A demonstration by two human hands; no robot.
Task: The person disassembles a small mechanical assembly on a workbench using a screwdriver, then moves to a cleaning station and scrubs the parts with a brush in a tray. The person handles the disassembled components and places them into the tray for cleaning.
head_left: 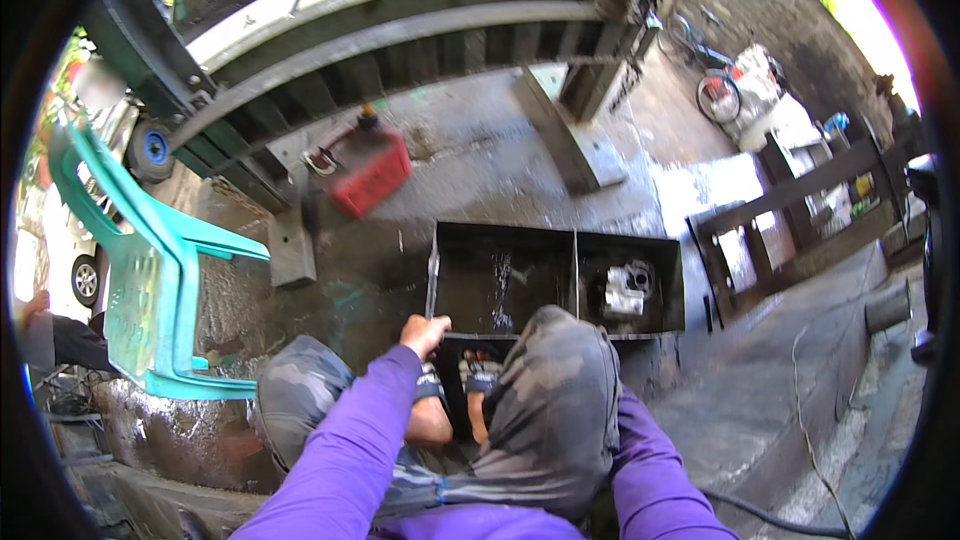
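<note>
My left hand (424, 335) is closed round the near left corner of a dark metal box (437, 275) on the floor in front of my feet. A divider splits this box into two compartments. Its right compartment holds a grey metal machine part (628, 288) with a round opening. The larger left compartment shows wet streaks on its bottom. Only the purple sleeve of my right arm shows, beside my right knee; the hand itself is hidden.
A green plastic chair (150, 290) stands at left, near another person's arm (75, 340). Beyond the box are a red jerrycan (375, 178) and a heavy steel frame (400, 40). A slatted metal frame (790, 210) is at right. The floor looks wet.
</note>
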